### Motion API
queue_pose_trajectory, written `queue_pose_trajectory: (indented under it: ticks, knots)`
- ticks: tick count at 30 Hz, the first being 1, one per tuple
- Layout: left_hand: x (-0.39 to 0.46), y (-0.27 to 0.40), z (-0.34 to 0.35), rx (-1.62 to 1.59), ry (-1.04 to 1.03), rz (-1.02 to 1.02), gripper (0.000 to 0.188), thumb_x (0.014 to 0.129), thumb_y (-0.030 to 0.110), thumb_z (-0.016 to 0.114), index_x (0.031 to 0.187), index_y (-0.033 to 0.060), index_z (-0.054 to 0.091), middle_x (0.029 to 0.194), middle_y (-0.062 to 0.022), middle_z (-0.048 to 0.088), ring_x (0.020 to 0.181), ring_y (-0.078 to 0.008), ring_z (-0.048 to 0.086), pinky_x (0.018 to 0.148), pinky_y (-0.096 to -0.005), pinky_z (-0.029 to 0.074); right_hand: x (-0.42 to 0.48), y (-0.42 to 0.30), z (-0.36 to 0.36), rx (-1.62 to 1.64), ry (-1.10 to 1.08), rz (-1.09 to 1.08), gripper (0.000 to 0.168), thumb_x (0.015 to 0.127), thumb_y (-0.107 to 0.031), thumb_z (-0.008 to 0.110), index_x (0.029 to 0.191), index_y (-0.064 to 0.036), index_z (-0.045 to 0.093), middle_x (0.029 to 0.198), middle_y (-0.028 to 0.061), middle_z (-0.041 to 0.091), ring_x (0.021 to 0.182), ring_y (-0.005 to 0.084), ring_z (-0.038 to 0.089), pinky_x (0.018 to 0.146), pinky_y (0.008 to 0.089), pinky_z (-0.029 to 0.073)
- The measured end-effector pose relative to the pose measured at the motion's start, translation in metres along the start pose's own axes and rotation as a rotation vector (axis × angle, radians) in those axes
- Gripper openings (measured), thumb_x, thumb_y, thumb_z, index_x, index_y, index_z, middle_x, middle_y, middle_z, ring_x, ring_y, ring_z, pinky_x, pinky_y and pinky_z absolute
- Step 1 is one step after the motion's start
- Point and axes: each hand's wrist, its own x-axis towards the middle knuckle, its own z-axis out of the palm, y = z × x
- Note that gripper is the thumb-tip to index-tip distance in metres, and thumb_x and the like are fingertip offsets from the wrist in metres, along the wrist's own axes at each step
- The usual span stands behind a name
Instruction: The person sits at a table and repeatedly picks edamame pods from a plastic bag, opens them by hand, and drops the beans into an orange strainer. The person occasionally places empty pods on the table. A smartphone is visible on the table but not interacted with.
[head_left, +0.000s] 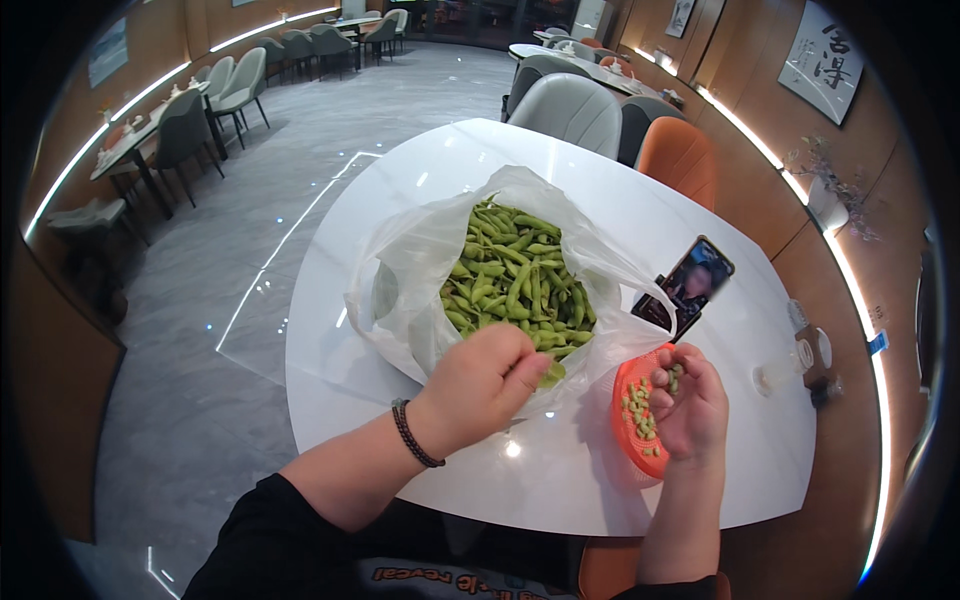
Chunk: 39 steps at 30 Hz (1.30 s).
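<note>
A white plastic bag (405, 262) lies wide open in front of me, full of green soybean pods (517, 277). My left hand (476, 382) is over its near edge, with a green pod (553, 374) pinched between thumb and fingers. Whether that pod still has beans inside cannot be seen. On the right, an orange plastic basket (624, 424) contains shelled green beans (639, 412). Above the basket's right side, my right hand (690, 412) is cupped palm up, holding a few shelled beans (673, 379) in its curled fingers. That hand covers part of the basket.
Behind the basket a phone (694, 281) leans with its screen lit, one bag handle beside it. Glassware (776, 375) and a small brown holder (814, 356) stand at the right edge of the white table (540, 480). Grey chairs (566, 109) and an orange chair (679, 157) are beyond.
</note>
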Motion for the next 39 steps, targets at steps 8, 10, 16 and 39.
queue_pose_trajectory:
  ticks: [8, 10, 16, 39]
  knots:
    - [0.013, -0.009, -0.024, -1.018, 0.233, -0.597, 0.018, 0.079, 0.013, 0.059, 0.078, 0.0091, 0.042, 0.068, -0.0013, 0.052, 0.05, -0.0054, 0.042, 0.037, -0.0173, 0.028, 0.003, 0.004, -0.047, -0.853, 0.087, -0.117, 0.021, 0.087, -0.019, 0.044, 0.089, -0.002, 0.056, 0.087, 0.0037, 0.056, 0.08, 0.0111, 0.05, 0.069, 0.0232, 0.041]
    - [0.015, -0.008, -0.027, -1.11, 0.288, -0.629, 0.014, 0.08, 0.01, 0.055, 0.081, 0.0086, 0.041, 0.072, -0.0034, 0.052, 0.05, -0.0058, 0.041, 0.037, -0.017, 0.028, 0.001, 0.004, -0.047, -0.907, 0.013, -0.115, 0.023, 0.087, -0.02, 0.045, 0.09, -0.001, 0.057, 0.089, 0.0048, 0.057, 0.084, 0.0114, 0.051, 0.073, 0.0247, 0.041]
    - [0.02, -0.008, -0.039, -1.288, 0.294, -0.644, 0.011, 0.081, 0.007, 0.048, 0.088, 0.0083, 0.04, 0.086, -0.0092, 0.054, 0.049, -0.0064, 0.04, 0.037, -0.0167, 0.027, -0.006, 0.006, -0.023, -1.135, 0.191, -0.311, 0.015, 0.085, -0.01, 0.048, 0.091, 0.001, 0.057, 0.08, 0.0041, 0.058, 0.074, 0.0104, 0.054, 0.068, 0.0243, 0.044]
    - [0.016, -0.015, -0.035, -1.238, 0.209, -0.593, 0.02, 0.084, 0.026, 0.055, 0.083, 0.0092, 0.044, 0.062, 0.0006, 0.045, 0.049, -0.009, 0.045, 0.036, -0.0174, 0.027, 0.02, 0.047, 0.1, -1.758, -0.515, -0.751, 0.014, 0.065, -0.008, 0.062, 0.079, -0.008, 0.061, 0.073, 0.0095, 0.051, 0.07, 0.0267, 0.053, 0.062, 0.0363, 0.044]
